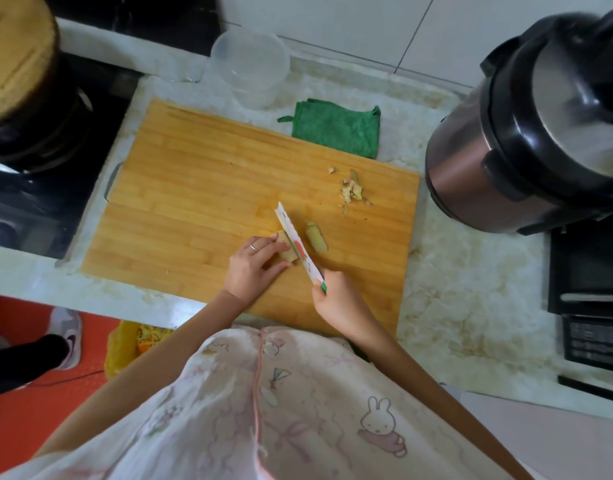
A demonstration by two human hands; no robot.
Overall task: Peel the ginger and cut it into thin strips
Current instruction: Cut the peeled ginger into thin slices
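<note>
Head view: the left hand (255, 265) is laid on the cutting board (194, 202), its fingers curled over a ginger piece (286, 252), which is held down on the near half of the board, right of centre. A ring is worn on one finger. The right hand (336, 299) is wrapped round the green handle of a knife (296, 245). The white, patterned blade is set against the right side of the held piece, tip pointed away from the body. A second ginger piece (317, 237) is left lying on the board just right of the blade, untouched by either hand. Peel scraps (350, 190) are heaped further off, toward the board's far right corner. Past the board's far edge, a folded green cloth (336, 129) is laid on the countertop (454, 289), and a clear plastic container (251, 67) is placed behind it to the left. A pressure cooker (527, 133) is stood at the right, and a stove (38, 168) is set at the left.
</note>
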